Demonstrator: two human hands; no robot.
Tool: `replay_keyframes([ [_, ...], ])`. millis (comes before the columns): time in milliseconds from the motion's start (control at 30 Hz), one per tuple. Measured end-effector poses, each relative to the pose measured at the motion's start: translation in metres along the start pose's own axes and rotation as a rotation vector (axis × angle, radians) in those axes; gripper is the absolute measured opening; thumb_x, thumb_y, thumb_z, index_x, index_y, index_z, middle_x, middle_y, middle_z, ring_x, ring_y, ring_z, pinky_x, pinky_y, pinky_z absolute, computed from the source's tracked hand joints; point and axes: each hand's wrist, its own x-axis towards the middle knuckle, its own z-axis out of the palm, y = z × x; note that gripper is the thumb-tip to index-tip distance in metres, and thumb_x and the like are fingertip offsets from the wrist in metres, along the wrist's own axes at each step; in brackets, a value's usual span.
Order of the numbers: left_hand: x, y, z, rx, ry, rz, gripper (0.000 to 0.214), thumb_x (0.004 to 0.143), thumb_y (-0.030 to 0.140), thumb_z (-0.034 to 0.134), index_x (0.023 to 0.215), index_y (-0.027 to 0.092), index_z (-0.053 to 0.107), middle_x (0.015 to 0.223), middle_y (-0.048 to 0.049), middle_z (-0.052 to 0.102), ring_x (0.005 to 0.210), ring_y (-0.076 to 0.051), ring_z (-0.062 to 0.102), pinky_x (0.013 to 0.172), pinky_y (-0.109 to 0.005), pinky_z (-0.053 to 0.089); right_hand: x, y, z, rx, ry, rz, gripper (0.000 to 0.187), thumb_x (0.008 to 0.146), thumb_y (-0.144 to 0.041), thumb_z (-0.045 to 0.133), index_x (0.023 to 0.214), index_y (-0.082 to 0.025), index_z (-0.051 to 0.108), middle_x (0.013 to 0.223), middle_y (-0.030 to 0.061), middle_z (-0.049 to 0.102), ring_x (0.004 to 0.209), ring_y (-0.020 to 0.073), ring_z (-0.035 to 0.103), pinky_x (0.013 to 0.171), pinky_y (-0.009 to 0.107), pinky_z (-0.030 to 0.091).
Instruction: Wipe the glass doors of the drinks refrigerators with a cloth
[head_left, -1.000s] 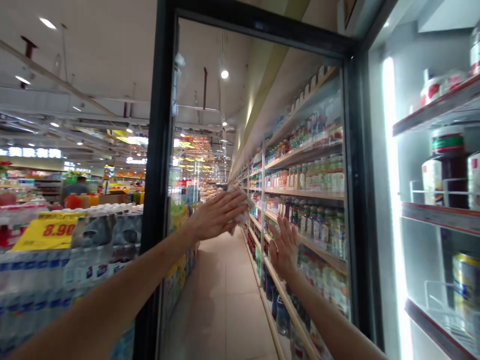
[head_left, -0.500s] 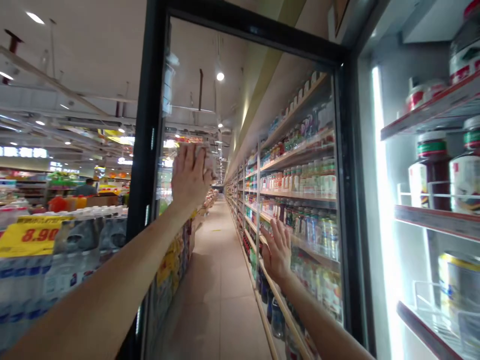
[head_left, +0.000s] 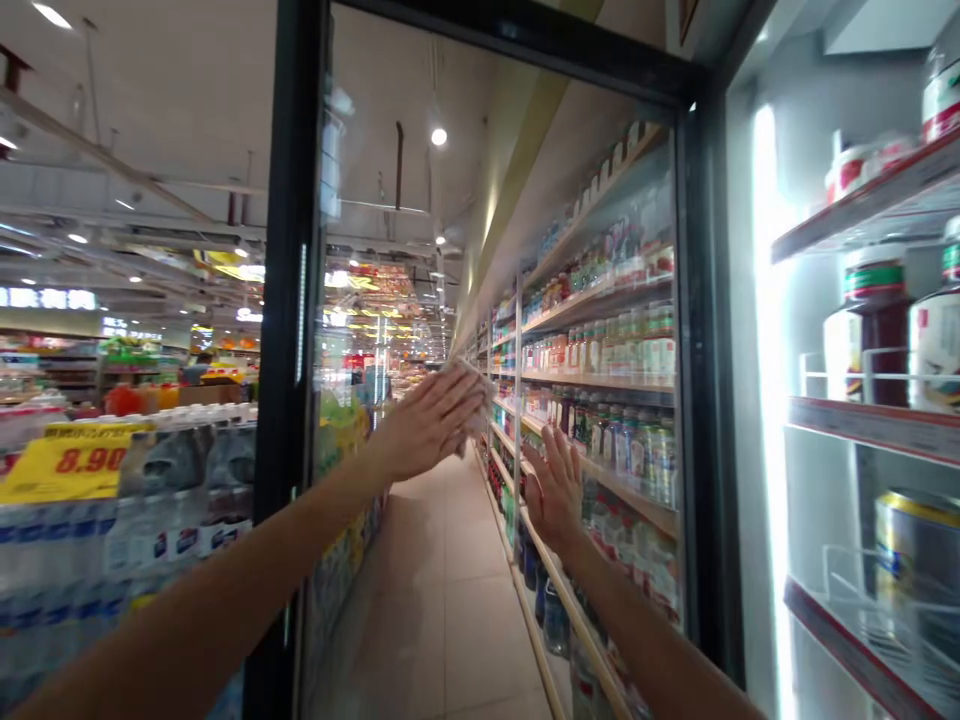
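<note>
My left hand (head_left: 431,422) is pressed on a pale crumpled cloth (head_left: 482,390) against the glass door (head_left: 375,130). The cloth shows past the fingertips, near the middle of the pane. Its fingers lie long and slanted to the upper right, over the cloth. Lower and to the right, my right hand (head_left: 553,490) rests on the pane with fingers spread and nothing in it. The door stands open in its black frame (head_left: 289,300), and both forearms reach towards it.
On the right, a lit cooler holds shelves (head_left: 870,425) with dark bottles (head_left: 874,330) and a large can (head_left: 915,560). Packs of bottled water (head_left: 60,560) stand left of the door, under a yellow price sign (head_left: 67,462). Drink shelves and an aisle floor (head_left: 420,600) appear in the pane.
My left hand has moved right and down across the glass with the cloth, its fingers now tilted rightwards. My right hand has stayed about where it was.
</note>
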Motion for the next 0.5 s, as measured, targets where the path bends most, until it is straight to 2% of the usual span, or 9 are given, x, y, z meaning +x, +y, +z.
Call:
replay_keyframes([
  [33,-0.002,-0.002,-0.001,-0.005,-0.011,0.025,0.055,0.092,0.034,0.037,0.144,0.023,0.026,0.151,-0.0058,0.029,0.142,-0.021,0.018,0.115,-0.04,0.023,0.0,0.0,0.0,-0.001,-0.003,0.002,0.055,0.087,-0.014,0.041,0.14,-0.027,0.036,0.154,0.0045,0.024,0.142,0.0246,0.022,0.114,0.05,0.021],
  [67,-0.004,-0.007,-0.003,0.001,0.014,-0.029,0.056,0.092,0.034,0.037,0.145,0.024,0.024,0.151,-0.0055,0.028,0.142,-0.021,0.018,0.115,-0.04,0.023,0.0,0.0,0.0,-0.001,-0.009,0.005,0.055,0.087,-0.014,0.041,0.141,-0.027,0.036,0.154,0.0045,0.024,0.142,0.0246,0.022,0.114,0.049,0.021],
  [167,-0.008,-0.02,-0.007,0.056,0.2,-0.416,0.06,0.091,0.034,0.037,0.146,0.019,0.019,0.154,-0.0103,0.017,0.143,-0.028,0.01,0.115,-0.051,0.02,0.0,0.0,-0.001,0.001,-0.02,0.015,0.057,0.087,-0.014,0.041,0.141,-0.028,0.035,0.154,0.0042,0.025,0.141,0.0244,0.023,0.114,0.049,0.022],
  [200,-0.011,-0.019,-0.007,0.071,0.239,-0.493,0.062,0.091,0.034,0.038,0.146,0.016,0.018,0.154,-0.0122,0.015,0.143,-0.03,0.007,0.114,-0.054,0.019,0.0,0.0,-0.001,0.002,-0.018,0.018,0.057,0.087,-0.014,0.041,0.141,-0.028,0.035,0.153,0.0041,0.025,0.141,0.0243,0.023,0.114,0.049,0.022],
  [233,-0.015,-0.015,-0.006,0.081,0.248,-0.51,0.063,0.09,0.034,0.038,0.146,0.014,0.018,0.154,-0.0139,0.014,0.143,-0.031,0.006,0.114,-0.055,0.02,0.0,0.0,-0.001,0.002,-0.013,0.018,0.057,0.087,-0.014,0.041,0.141,-0.028,0.035,0.153,0.004,0.026,0.141,0.0244,0.024,0.114,0.049,0.022],
  [267,-0.019,-0.008,-0.004,0.084,0.223,-0.465,0.063,0.09,0.034,0.039,0.146,0.013,0.018,0.154,-0.0149,0.015,0.143,-0.031,0.006,0.114,-0.054,0.021,0.0,0.0,-0.001,0.002,-0.009,0.017,0.056,0.087,-0.015,0.041,0.141,-0.028,0.035,0.153,0.0039,0.026,0.141,0.0244,0.023,0.114,0.049,0.022],
  [400,-0.035,0.015,0.002,0.059,0.013,-0.048,0.06,0.09,0.035,0.042,0.145,0.019,0.024,0.15,-0.0086,0.031,0.142,-0.023,0.015,0.115,-0.042,0.024,-0.001,-0.001,-0.001,0.004,-0.019,0.012,0.054,0.087,-0.014,0.041,0.139,-0.027,0.038,0.154,0.0038,0.024,0.141,0.0252,0.023,0.114,0.051,0.022],
  [433,-0.035,0.013,0.001,0.069,0.012,-0.04,0.06,0.09,0.035,0.042,0.145,0.02,0.024,0.149,-0.008,0.032,0.142,-0.022,0.017,0.114,-0.041,0.025,-0.001,-0.001,-0.001,0.005,-0.022,0.011,0.053,0.087,-0.014,0.041,0.139,-0.027,0.038,0.154,0.0041,0.024,0.141,0.0253,0.023,0.114,0.051,0.022],
  [500,-0.032,0.002,-0.002,0.118,0.117,-0.232,0.061,0.09,0.034,0.041,0.145,0.017,0.021,0.15,-0.012,0.028,0.142,-0.025,0.016,0.113,-0.045,0.026,-0.001,-0.001,0.0,0.002,-0.018,0.012,0.053,0.087,-0.014,0.041,0.139,-0.026,0.038,0.154,0.0048,0.024,0.141,0.0255,0.024,0.114,0.051,0.022],
])
